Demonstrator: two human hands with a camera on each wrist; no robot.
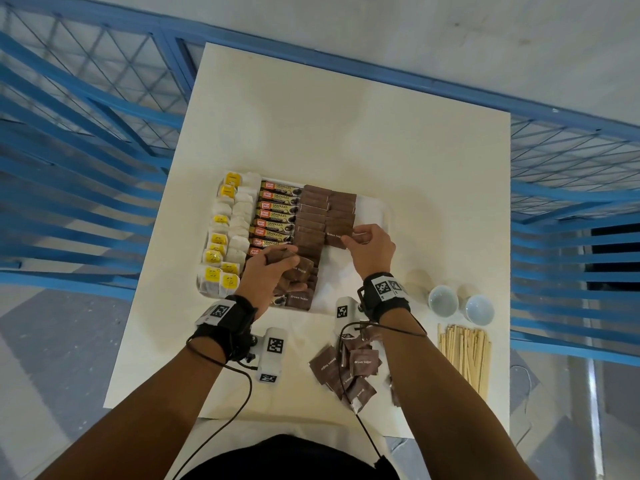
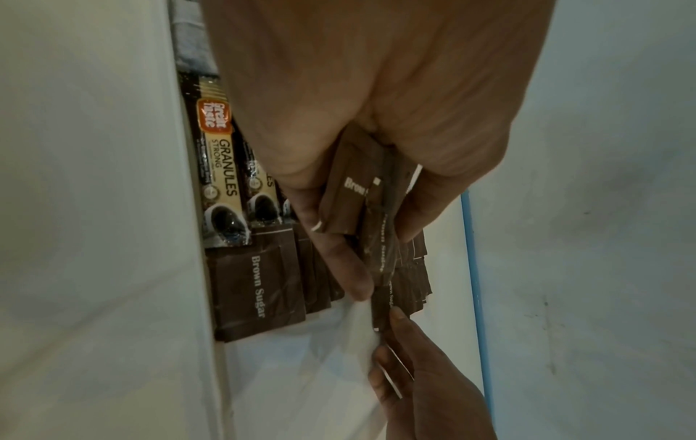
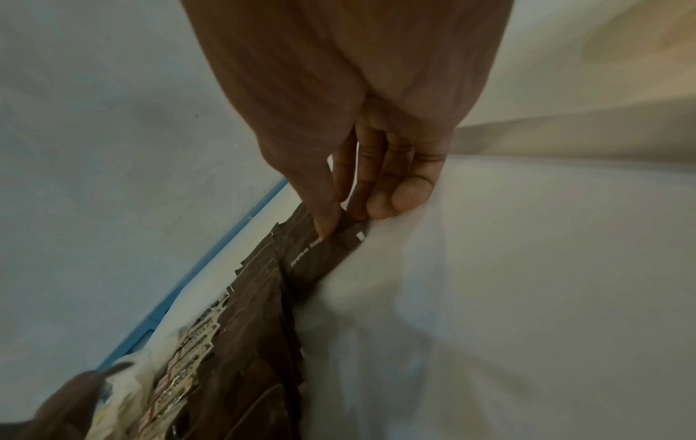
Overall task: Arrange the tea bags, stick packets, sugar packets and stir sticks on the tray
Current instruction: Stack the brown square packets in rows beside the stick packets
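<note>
Your left hand (image 1: 268, 271) grips a small bunch of brown paper sugar packets (image 2: 361, 208) over the near end of the white rectangular tray (image 1: 375, 211). Your right hand (image 1: 372, 249) pinches 1 brown sugar packet (image 3: 320, 256) at the near end of the tray's right-hand brown row. Loose sugar packets (image 1: 346, 370) and pale wooden stir sticks (image 1: 464, 353) lie on the white counter (image 1: 346, 133), nearer you than the tray.

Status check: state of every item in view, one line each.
tray: on table, right part unfilled
tea bags: in rows, tray's left side
stick packets: lined up on tray
sugar packets on tray: two columns, second unfinished
left hand: grips a sugar packet bundle
right hand: pinches one sugar packet on tray
loose sugar packets: heaped on table
stir sticks: off tray
cups: upright, empty
</note>
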